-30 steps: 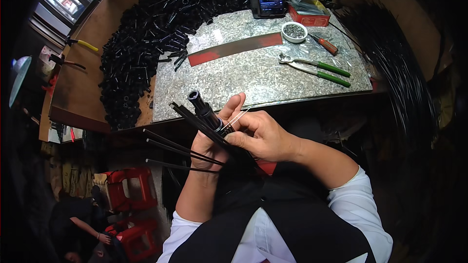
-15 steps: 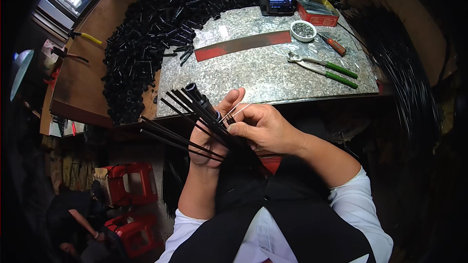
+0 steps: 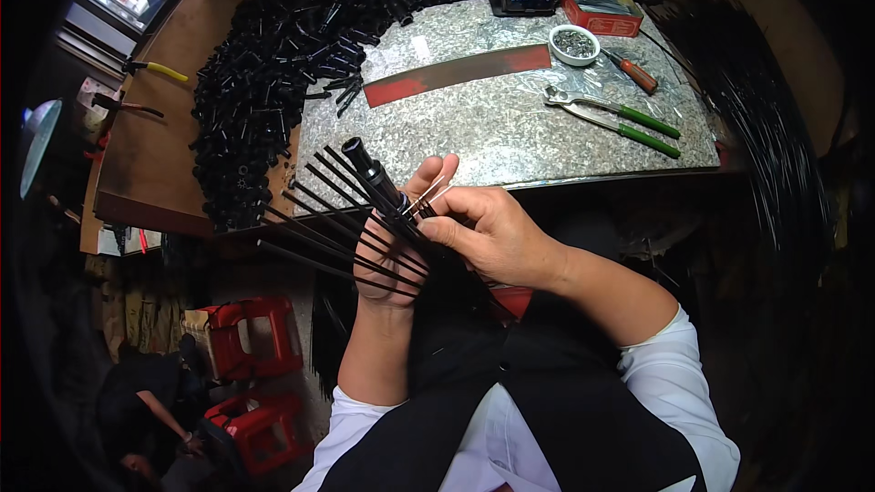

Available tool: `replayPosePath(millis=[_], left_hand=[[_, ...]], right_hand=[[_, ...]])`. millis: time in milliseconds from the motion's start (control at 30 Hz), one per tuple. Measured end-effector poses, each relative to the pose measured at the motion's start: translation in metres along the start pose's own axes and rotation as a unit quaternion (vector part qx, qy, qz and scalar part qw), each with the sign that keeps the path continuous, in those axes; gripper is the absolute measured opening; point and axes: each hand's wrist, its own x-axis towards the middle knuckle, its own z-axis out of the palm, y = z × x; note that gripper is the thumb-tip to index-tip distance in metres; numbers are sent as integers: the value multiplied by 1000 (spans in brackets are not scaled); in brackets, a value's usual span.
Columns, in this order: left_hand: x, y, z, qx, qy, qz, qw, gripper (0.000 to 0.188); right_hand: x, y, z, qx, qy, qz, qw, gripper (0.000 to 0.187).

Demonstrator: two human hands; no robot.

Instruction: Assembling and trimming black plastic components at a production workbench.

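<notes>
Frame centre: left hand (image 3: 385,253) cradles tube (image 3: 375,171), right hand (image 3: 499,239) pinches rods (image 3: 310,260) beside wires (image 3: 427,192). Best keep wires taut, rods evenly fanned, tube steady.

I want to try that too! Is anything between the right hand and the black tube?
Yes, in this view: thin pale wires show between the right hand and the black tube, near the tube's lower visible end. I can't tell whether they block it.
</notes>
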Motion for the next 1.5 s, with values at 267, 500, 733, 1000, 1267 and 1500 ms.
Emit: replayPosePath(millis=[267,500,733,1000,1267,1500], left_hand=[[4,0,-14,-71,-66,25,995,33],[1,6,-13,-37,7,-1,999,15],[-3,5,-14,-16,18,5,1000,16],[1,5,-7,-84,67,-20,994,25],[-11,11,7,151,171,153,961,43],[-10,16,45,341,169,171,909,32]], right_hand=[[4,0,10,-66,38,-62,995,15],[6,5,15,-80,66,-101,989,15],[8,-5,7,-31,5,-9,999,18],[12,0,6,-25,-4,3,1000,16],[16,1,11,-87,81,-49,992,17],[17,1,16,-113,95,-74,986,19]])
